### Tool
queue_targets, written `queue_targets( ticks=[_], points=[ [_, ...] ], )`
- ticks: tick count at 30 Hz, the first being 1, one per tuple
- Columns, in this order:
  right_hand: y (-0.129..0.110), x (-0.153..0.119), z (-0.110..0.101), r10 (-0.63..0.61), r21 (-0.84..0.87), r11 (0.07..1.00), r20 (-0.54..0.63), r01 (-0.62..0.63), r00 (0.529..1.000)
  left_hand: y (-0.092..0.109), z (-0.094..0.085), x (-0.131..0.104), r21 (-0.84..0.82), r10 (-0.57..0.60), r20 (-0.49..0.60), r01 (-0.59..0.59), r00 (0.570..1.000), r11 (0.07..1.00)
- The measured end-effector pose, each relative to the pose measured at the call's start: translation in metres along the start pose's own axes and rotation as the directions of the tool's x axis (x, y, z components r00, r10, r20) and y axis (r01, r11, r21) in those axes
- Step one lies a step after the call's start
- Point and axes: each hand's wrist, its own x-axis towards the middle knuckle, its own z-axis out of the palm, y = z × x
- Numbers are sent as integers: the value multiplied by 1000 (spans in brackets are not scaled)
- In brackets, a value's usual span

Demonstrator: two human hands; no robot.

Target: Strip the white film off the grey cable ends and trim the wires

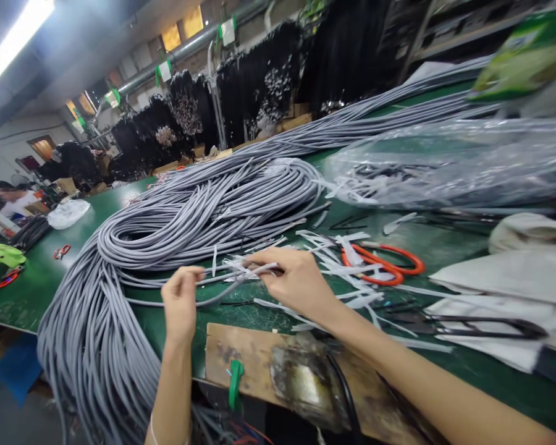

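Cable bundle (213,210) lies looped on the green table (134,327) — just nearer than it, the right hand (294,275) pinches a grey cable end (265,268); the left hand (180,295) has its fingertips together, contents unclear.

Both bare hands close together, left (181,289) upright, right (291,277) reaching leftward, fingers bent

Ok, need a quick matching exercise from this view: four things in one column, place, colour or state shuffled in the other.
1. Right hand
2. Large scissors
3. Plastic bag
4. Board

A. Clear, with pale strips showing inside
B. Brown, at the table's near edge
C. Fingers closed on a grey cable
D. Orange handles, lying among white strips

Pairs: 1-C, 2-D, 3-A, 4-B
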Motion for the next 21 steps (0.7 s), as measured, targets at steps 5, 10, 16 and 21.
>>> queue_targets(
  ticks=[5,10,16,21],
  points=[
    [-14,-1,-7,-44,170,984,-7,45,999,-5,22,-7,317,-273,309,172,911,933],
    [-9,6,-15,126,162,980,-46,-117,991,8,19,-4,360,-358,285,247,889,900],
    [-3,14,-40,86,-70,991,-352,-118,932,28,25,6,431,-59,346,-103,936,896],
    [-19,6,-56,-82,-297,954,-407,-47,910,22,36,2,454,174,261,-280,950,846]
  ],
)
